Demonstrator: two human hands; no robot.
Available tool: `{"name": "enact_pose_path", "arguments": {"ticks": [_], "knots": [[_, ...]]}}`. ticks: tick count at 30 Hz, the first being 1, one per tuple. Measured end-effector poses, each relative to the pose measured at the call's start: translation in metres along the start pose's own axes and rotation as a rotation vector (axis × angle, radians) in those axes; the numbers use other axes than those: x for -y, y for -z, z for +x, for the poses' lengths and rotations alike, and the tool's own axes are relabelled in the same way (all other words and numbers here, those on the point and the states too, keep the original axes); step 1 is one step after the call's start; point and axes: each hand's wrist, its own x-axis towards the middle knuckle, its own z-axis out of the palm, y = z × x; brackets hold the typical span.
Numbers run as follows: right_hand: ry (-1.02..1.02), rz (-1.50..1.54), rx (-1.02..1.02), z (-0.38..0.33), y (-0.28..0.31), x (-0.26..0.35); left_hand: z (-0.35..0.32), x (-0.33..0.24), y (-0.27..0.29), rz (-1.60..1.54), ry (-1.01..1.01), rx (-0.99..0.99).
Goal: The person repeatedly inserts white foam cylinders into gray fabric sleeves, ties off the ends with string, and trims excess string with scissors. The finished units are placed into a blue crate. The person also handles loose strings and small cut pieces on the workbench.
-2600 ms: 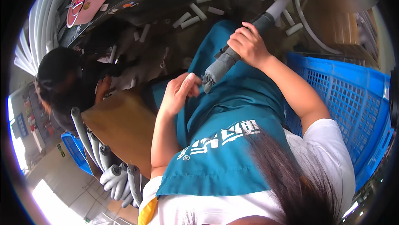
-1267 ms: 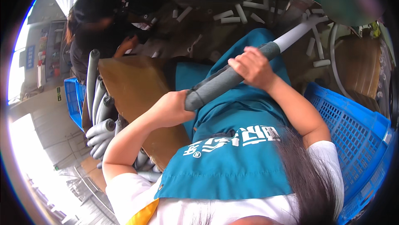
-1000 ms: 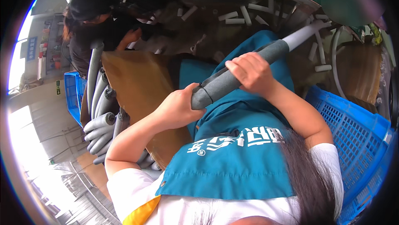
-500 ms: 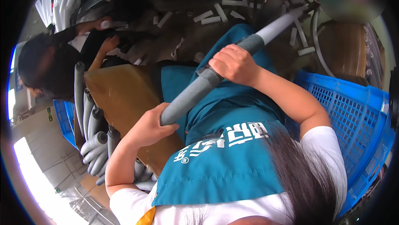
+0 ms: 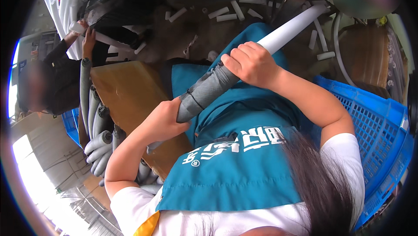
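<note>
The person is wearing a white short-sleeved shirt (image 5: pixel 344 157), its sleeves ending above the elbows and leaving both forearms bare down to the left hand (image 5: pixel 163 120) and the right hand (image 5: pixel 252 64). Over the shirt a teal apron (image 5: pixel 235 179) is hanging, carrying white printed lettering across the chest and a yellow strip (image 5: pixel 148 226) showing at its lower edge. Long dark hair (image 5: pixel 322 183) is falling forward over the right shoulder.

Daylight glare washes out the lower left. The middle is evenly lit and sharp. Fisheye bending and a dark rim crowd the edges.
</note>
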Motion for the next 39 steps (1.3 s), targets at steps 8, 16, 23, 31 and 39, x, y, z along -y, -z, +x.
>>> {"name": "enact_pose_path", "arguments": {"ticks": [8, 16, 23, 31, 39], "knots": [[0.005, -0.143, -0.147, -0.056, 0.029, -0.090, -0.024, -0.019, 0.022, 0.068, 0.026, 0.009], [0.069, -0.093, -0.264, -0.004, 0.001, -0.039, -0.012, -0.025, 0.023, 0.089, -0.004, -0.045], [-0.025, -0.139, -0.072, -0.083, 0.046, -0.141, -0.067, -0.004, 0.022, -0.006, 0.036, 0.059], [0.136, -0.118, -0.227, -0.017, 0.019, -0.078, -0.048, 0.002, 0.034, 0.136, 0.003, 0.125], [-0.029, -0.222, -0.071, -0.087, 0.054, -0.166, -0.079, 0.027, 0.034, -0.109, 0.098, 0.152]]}}
